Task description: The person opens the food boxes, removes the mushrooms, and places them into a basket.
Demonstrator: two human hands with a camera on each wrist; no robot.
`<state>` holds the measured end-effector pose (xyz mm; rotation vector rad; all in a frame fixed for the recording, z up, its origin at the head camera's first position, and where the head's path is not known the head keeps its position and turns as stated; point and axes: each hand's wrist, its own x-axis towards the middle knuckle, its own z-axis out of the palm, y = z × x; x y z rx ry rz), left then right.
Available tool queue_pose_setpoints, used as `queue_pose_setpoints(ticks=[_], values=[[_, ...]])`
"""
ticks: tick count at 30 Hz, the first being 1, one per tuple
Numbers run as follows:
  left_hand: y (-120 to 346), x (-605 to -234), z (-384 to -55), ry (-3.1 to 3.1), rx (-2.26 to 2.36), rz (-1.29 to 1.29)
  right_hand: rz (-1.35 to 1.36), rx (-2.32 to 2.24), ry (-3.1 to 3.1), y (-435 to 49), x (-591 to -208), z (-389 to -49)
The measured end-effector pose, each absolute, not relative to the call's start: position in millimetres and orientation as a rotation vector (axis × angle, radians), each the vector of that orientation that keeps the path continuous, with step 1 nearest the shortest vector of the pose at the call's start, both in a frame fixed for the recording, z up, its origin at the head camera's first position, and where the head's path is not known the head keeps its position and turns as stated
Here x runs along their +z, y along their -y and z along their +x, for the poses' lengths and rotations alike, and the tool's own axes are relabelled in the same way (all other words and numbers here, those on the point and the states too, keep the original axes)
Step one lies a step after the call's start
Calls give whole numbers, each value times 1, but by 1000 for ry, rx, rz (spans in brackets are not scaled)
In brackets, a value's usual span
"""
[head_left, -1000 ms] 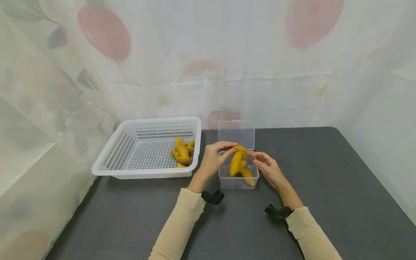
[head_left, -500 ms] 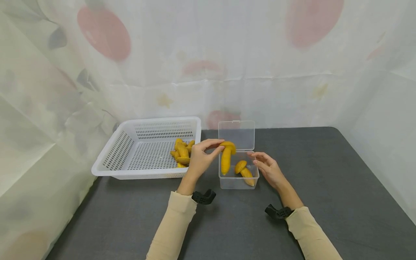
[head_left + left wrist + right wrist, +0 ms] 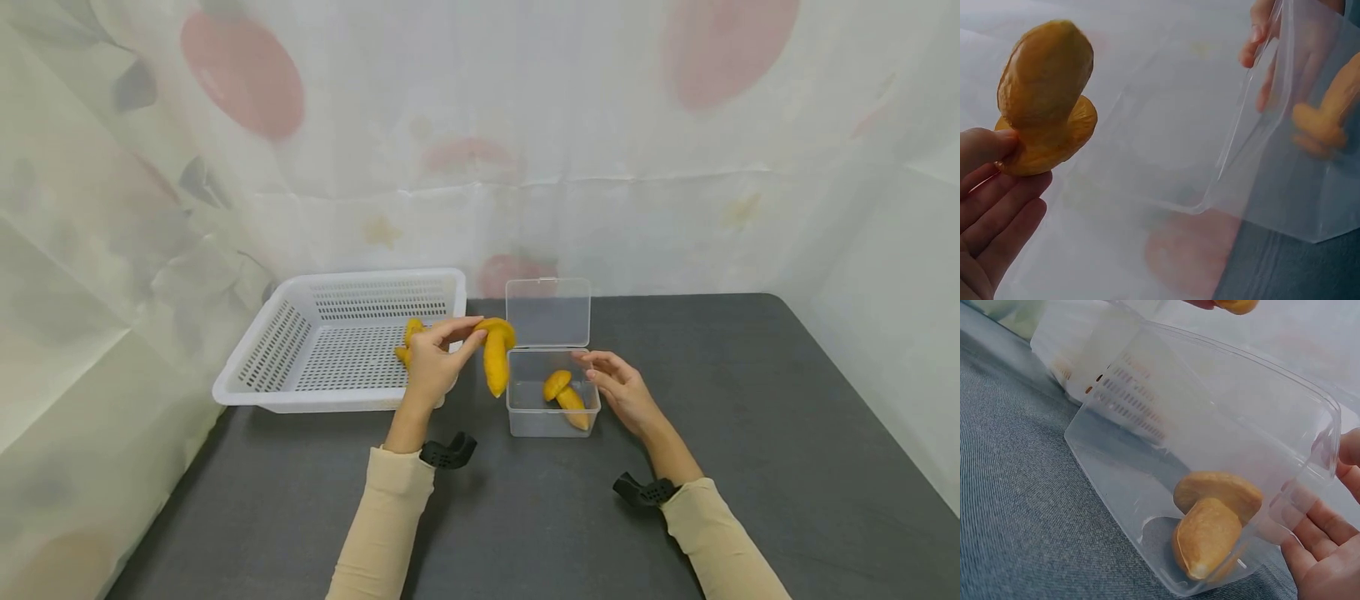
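In the head view my left hand [image 3: 437,358] pinches a yellow mushroom [image 3: 496,358] by its cap, stem hanging down, in the gap between the white basket [image 3: 322,402] and the clear plastic box [image 3: 551,423]. The left wrist view shows the thumb on one side of the cap and fingers under it. A second mushroom [image 3: 1210,531] lies inside the box, whose hinged lid [image 3: 548,312] stands up at the back. My right hand [image 3: 621,390] rests its relaxed fingertips against the box's right wall near the rim.
Several more yellow mushrooms [image 3: 413,332] lie in the right end of the basket, partly hidden behind my left hand. Basket and box stand on a dark grey table [image 3: 735,400]. A patterned white curtain [image 3: 600,125] hangs behind it.
My left hand has moved left with the mushroom, from above the box to beside it, uncovering the mushroom inside. My right hand stays in place.
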<state>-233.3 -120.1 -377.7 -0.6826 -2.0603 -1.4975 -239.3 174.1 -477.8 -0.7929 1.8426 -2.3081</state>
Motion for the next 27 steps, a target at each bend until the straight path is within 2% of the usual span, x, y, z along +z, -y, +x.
queue_pose_setpoints(ticks=[15, 27], values=[[177, -372, -237, 2015, -1423, -376, -779, -2320, -1822, -172, -475, -237], [205, -372, -235, 2063, -1397, -122, -801, -2323, -1820, -174, -474, -237]])
